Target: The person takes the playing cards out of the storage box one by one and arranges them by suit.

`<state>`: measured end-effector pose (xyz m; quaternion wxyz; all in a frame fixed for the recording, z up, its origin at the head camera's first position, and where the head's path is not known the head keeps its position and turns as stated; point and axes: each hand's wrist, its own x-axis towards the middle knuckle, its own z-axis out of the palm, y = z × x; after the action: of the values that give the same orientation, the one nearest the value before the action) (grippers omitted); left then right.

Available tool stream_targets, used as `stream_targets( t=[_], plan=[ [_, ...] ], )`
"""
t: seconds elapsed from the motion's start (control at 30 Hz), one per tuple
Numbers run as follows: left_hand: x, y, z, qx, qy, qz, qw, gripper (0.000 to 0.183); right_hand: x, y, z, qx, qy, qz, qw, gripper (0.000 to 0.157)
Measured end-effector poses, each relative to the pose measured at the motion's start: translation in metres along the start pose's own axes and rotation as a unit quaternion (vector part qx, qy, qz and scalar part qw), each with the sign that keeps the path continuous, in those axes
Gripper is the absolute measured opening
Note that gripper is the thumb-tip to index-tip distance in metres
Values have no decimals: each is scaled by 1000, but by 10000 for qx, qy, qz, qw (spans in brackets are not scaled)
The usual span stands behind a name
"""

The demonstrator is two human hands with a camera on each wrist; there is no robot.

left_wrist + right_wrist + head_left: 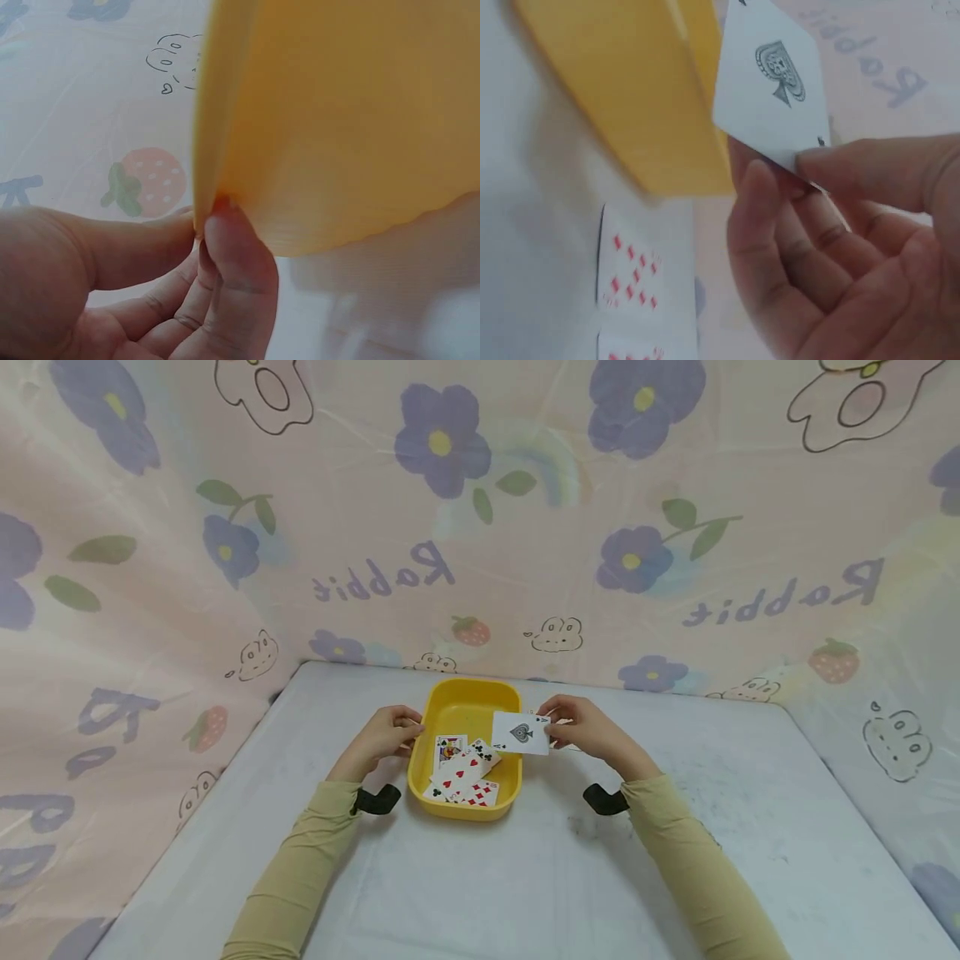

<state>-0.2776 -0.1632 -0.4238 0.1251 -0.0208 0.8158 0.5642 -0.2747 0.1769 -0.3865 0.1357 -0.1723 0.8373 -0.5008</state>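
My right hand pinches an ace of spades playing card between thumb and fingers. The card is face up, and in the head view it overlaps the right rim of a yellow plastic tray. On the tray's left side, my left hand grips the rim, its thumb outside and a fingertip inside. Several face-up playing cards lie overlapped in the near part of the tray, among them a face card, hearts and diamonds.
In the right wrist view, a diamonds card lies on the white table right of the tray, with part of another red card beside it. A patterned cloth with flowers and rabbits hangs along the table's back and sides.
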Motion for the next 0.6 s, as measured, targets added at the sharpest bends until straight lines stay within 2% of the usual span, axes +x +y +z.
stream_targets(
  t=[0.2,0.33,0.43,0.6],
  plan=[
    [-1,2,1,18,51,-54,10000,23,-12,18,-14,416,29,314,9986,21],
    [-2,1,1,14,56,-38,10000,24,-20,29,-22,791,29,319,9964,20],
    [-2,1,1,16,58,-34,10000,24,-27,36,-27,1013,175,394,9939,20],
    [-2,1,1,22,53,-21,10000,24,-38,49,-37,1305,439,660,9883,31]
  ],
)
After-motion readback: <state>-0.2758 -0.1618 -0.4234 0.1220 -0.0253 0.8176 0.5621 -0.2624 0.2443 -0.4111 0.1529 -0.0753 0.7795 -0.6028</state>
